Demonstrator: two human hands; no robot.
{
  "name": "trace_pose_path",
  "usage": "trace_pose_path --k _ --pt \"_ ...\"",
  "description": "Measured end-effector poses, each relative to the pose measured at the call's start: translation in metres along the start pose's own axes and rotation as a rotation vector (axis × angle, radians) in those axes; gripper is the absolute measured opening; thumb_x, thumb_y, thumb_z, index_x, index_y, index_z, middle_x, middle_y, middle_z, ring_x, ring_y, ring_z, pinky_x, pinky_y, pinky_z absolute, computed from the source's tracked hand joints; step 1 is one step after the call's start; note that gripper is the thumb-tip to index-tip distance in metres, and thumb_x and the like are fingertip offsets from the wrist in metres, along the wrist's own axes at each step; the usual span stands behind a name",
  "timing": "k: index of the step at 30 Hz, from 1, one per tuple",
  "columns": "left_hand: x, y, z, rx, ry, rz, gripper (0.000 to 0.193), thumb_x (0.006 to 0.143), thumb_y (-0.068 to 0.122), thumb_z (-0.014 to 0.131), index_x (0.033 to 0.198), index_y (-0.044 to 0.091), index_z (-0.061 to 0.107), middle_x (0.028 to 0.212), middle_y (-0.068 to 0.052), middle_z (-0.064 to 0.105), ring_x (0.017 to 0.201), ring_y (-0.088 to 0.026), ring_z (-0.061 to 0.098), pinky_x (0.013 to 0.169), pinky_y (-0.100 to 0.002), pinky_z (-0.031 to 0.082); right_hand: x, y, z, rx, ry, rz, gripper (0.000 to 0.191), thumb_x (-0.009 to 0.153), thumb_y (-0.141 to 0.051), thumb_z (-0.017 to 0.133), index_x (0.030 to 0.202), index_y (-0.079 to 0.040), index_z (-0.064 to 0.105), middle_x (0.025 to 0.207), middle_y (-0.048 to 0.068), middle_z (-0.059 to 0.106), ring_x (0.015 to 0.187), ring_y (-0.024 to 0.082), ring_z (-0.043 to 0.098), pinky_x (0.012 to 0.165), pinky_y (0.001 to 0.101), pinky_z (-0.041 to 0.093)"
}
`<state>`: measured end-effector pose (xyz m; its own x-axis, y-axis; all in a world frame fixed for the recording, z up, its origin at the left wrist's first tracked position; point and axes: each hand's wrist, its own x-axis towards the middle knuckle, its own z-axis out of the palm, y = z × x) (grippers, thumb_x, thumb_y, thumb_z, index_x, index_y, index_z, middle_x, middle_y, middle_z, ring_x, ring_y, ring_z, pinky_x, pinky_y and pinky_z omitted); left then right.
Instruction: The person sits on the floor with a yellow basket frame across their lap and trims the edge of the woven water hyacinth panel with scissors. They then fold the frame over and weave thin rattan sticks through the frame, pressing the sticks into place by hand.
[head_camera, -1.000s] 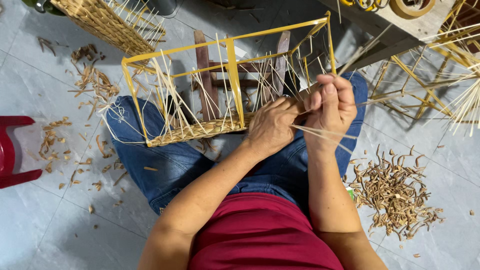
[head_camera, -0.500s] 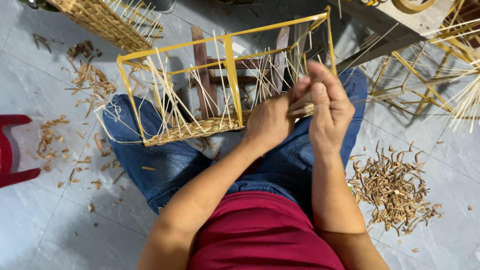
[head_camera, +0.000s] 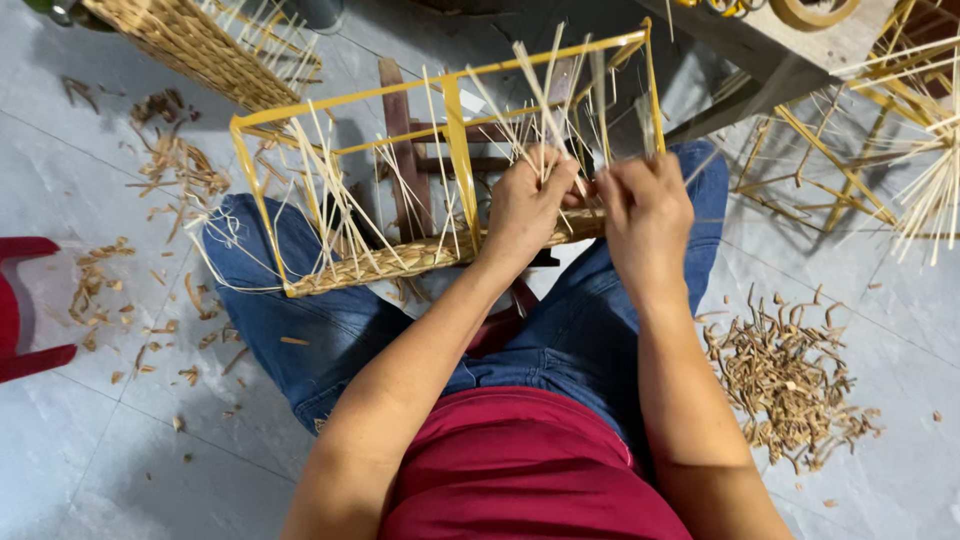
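Yellow basket frame (head_camera: 452, 105) lies across my knees, long axis left-right | left hand (head_camera: 525, 205) and right hand (head_camera: 648, 212) pinch upright strips (head_camera: 545, 95) | fingertips hidden

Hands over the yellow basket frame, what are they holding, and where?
Both the left hand and right hand pinch thin upright strips just above the woven band.
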<state>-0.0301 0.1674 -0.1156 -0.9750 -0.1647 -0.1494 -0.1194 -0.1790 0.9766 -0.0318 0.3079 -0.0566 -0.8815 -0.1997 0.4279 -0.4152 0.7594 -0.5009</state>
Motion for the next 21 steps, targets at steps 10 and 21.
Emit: trace_pose_path --k 10,21 --pt "0.004 -0.007 -0.001 -0.115 0.021 0.02 0.017 0.1 0.018 0.066 0.096 0.001 0.062 0.079 -0.006 0.073 0.068 -0.01 0.07 0.063 -0.024 0.059 0.044 0.028 0.053 0.12 -0.111 0.239 0.014 0.098 -0.017 0.068 0.102 -0.007 0.078 0.078 0.018 0.071 0.071 0.035 0.072 0.067 0.042 0.055" --pt "-0.002 0.039 0.012 0.395 -0.134 -0.181 0.028 0.09 0.035 0.074 0.101 0.009 0.074 0.078 -0.006 0.077 0.064 -0.008 0.073 0.06 -0.03 0.058 0.009 -0.016 -0.03 0.377 -0.067 0.053 0.022 0.108 0.001 0.062 0.128 0.002 0.068 0.105 0.017 0.07 0.09 0.025 0.073 0.08 0.0309 0.056"
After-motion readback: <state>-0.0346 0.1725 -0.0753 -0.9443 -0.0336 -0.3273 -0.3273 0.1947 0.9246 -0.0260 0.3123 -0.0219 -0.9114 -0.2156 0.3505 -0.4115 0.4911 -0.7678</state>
